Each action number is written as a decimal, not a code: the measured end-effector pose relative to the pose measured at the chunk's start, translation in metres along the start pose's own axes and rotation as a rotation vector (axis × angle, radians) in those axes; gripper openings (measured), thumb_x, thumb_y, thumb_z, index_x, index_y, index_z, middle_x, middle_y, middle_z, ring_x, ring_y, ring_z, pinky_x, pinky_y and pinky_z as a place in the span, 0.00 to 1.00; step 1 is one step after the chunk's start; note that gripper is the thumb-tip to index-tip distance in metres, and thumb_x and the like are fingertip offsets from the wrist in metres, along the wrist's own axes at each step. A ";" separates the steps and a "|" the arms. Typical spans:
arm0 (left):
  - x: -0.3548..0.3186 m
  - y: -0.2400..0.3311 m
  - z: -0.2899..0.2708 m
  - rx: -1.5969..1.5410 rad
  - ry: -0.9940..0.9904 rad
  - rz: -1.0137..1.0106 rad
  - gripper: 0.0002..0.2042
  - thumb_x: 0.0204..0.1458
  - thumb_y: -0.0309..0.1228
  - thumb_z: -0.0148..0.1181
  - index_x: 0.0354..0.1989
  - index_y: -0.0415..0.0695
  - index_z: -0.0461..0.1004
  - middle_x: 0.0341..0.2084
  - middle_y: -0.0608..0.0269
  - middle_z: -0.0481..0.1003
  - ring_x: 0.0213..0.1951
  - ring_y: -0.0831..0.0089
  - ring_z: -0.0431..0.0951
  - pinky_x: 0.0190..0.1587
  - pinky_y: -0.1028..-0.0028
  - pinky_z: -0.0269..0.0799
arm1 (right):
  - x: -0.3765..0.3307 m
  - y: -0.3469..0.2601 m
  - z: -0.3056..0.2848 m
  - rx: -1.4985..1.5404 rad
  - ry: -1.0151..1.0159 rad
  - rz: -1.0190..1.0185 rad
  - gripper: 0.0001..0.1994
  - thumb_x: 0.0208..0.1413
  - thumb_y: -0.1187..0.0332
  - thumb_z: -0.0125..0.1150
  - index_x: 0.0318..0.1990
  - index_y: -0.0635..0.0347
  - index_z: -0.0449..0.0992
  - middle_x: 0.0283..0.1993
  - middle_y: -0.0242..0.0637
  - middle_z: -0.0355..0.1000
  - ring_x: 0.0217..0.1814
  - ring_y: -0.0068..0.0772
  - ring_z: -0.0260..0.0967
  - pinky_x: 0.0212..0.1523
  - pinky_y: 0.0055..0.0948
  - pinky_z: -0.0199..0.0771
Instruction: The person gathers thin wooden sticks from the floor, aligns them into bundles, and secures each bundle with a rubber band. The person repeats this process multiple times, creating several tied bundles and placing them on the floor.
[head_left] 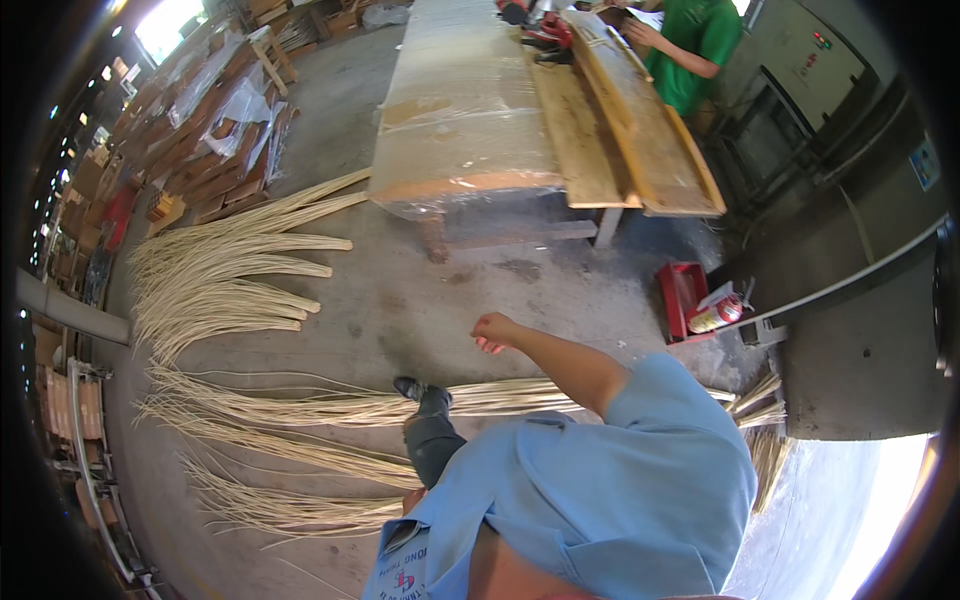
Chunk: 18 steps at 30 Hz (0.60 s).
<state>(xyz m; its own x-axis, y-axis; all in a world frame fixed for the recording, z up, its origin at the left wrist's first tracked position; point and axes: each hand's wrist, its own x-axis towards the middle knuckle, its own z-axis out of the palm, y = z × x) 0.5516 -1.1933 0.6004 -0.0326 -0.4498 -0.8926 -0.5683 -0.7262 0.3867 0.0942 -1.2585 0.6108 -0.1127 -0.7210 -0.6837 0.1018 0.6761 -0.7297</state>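
Observation:
My right hand (493,332) hangs over the concrete floor with its fingers curled in and nothing visible in them. Beneath that arm a long bundle of pale rattan-like canes (330,406) lies across the floor, and my shoe (409,388) is beside it. Only a small part of my left hand (412,499) shows past the blue shirt, close to the end of a nearer cane bundle (300,508). Its fingers are hidden, so I cannot make out a grip. Another cane bundle (310,456) lies between these two.
Several cane bundles (230,270) fan out at the left. Ahead stands a plastic-wrapped table (470,130), with wooden boards (660,150) beside it. A person in green (700,50) stands behind them. A fire extinguisher (715,314) and red box (683,290) are at right.

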 end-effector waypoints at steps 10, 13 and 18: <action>0.184 0.302 -0.213 -0.233 -0.051 -0.024 0.08 0.63 0.36 0.59 0.38 0.44 0.76 0.21 0.62 0.74 0.21 0.70 0.75 0.22 0.67 0.70 | 0.206 -0.130 0.065 -0.055 0.194 0.448 0.13 0.61 0.59 0.64 0.46 0.57 0.74 0.36 0.42 0.76 0.32 0.41 0.76 0.32 0.43 0.79; 0.220 0.411 -0.287 -0.439 0.132 0.263 0.08 0.62 0.32 0.58 0.43 0.41 0.79 0.23 0.64 0.75 0.23 0.74 0.75 0.23 0.72 0.70 | 0.241 -0.199 0.089 -0.021 -0.011 0.268 0.15 0.62 0.59 0.62 0.50 0.58 0.73 0.42 0.43 0.78 0.39 0.42 0.79 0.38 0.44 0.82; 0.257 0.520 -0.373 -0.532 0.261 0.450 0.09 0.60 0.32 0.62 0.44 0.42 0.80 0.26 0.64 0.76 0.25 0.74 0.74 0.27 0.72 0.72 | 0.336 -0.310 0.117 -0.033 -0.030 0.244 0.15 0.63 0.60 0.60 0.51 0.58 0.72 0.42 0.45 0.78 0.40 0.44 0.80 0.39 0.43 0.85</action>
<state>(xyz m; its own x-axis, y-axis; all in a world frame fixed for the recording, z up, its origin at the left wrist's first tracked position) 0.5539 -1.8800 0.6590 0.0660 -0.8242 -0.5624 -0.0693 -0.5661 0.8214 0.1403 -1.7276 0.6070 -0.0594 -0.5397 -0.8397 0.0904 0.8348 -0.5430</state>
